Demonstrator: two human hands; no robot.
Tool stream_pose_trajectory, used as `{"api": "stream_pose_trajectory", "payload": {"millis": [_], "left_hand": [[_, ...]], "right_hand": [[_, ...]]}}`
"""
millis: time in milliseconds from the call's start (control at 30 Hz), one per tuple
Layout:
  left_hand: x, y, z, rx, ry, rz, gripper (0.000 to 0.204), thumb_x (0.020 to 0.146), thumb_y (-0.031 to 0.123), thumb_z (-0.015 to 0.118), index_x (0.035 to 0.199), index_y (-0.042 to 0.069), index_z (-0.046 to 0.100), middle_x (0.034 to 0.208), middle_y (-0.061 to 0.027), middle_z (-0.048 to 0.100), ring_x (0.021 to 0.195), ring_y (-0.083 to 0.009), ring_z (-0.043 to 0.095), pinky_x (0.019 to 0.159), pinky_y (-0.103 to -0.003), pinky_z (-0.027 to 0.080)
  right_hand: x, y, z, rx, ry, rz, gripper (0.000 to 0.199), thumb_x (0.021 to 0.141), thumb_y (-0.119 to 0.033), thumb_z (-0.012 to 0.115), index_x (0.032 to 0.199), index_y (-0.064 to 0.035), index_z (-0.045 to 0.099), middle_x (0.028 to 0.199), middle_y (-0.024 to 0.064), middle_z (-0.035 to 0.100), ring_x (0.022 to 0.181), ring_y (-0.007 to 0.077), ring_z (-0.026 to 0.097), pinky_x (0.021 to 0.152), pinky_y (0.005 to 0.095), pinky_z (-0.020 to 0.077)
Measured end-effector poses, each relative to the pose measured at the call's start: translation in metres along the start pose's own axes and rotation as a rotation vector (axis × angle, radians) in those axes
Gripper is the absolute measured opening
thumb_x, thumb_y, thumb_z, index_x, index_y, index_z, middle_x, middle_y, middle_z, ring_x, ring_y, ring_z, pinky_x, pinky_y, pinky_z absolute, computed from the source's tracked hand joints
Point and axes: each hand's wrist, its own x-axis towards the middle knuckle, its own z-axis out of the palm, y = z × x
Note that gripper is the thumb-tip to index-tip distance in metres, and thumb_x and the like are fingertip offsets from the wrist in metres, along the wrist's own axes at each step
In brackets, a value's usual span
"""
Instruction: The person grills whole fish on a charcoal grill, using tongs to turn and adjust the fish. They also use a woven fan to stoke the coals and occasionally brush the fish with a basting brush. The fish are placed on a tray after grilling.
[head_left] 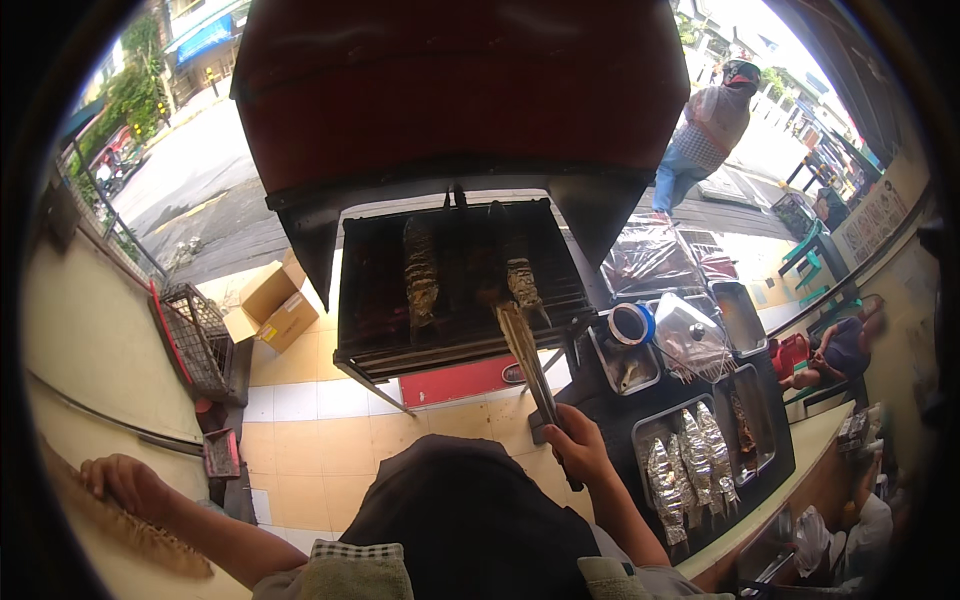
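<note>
Right grip [578, 445] clenches tongs [527, 360] pinching fish [523, 283] at grill's [460, 345] front edge.

Bright daylight, overexposed street, shaded foreground, heavy fisheye vignette.

Open-fronted stall in bright daylight. Floor [320, 440] of pale yellow and cream tiles. Large dark red hood [460, 80] overhead. Cream wall [90, 340] along the left, wire cage [195, 335] leaning against it. Open cardboard boxes [275, 305] on the tiles near the street. Grey road [190, 190] beyond, lined with trees [130, 90] and parked vehicles. Green chairs [815, 255] at far right.
</note>
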Motion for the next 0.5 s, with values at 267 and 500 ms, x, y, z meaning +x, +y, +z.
{"api": "stream_pose_trajectory", "payload": {"millis": [267, 500], "left_hand": [[0.039, -0.095, -0.093, 1.231, -0.255, -0.284, 0.026, 0.102, 0.020, 0.065, 0.115, -0.002, 0.061, 0.106, -0.0120, 0.066, 0.095, -0.0186, 0.061, 0.085, -0.032, 0.052], [0.065, -0.043, -0.117, -0.768, -0.054, -1.444, 0.036, 0.103, 0.024, 0.064, 0.131, 0.002, 0.063, 0.125, -0.0128, 0.066, 0.116, -0.0217, 0.061, 0.105, -0.038, 0.047]], "right_hand": [[0.000, -0.010, 0.028, -0.047, 0.031, -0.034, 0.035, 0.107, -0.026, 0.058, 0.130, 0.0004, 0.055, 0.084, 0.0047, 0.059, 0.071, 0.0125, 0.056, 0.065, 0.0317, 0.0469], [-0.010, -0.007, 0.032, 0.119, 0.058, 0.026, 0.037, 0.113, -0.030, 0.047, 0.134, 0.0004, 0.052, 0.076, -0.0054, 0.046, 0.057, 0.0041, 0.044, 0.050, 0.0234, 0.0381]]}}
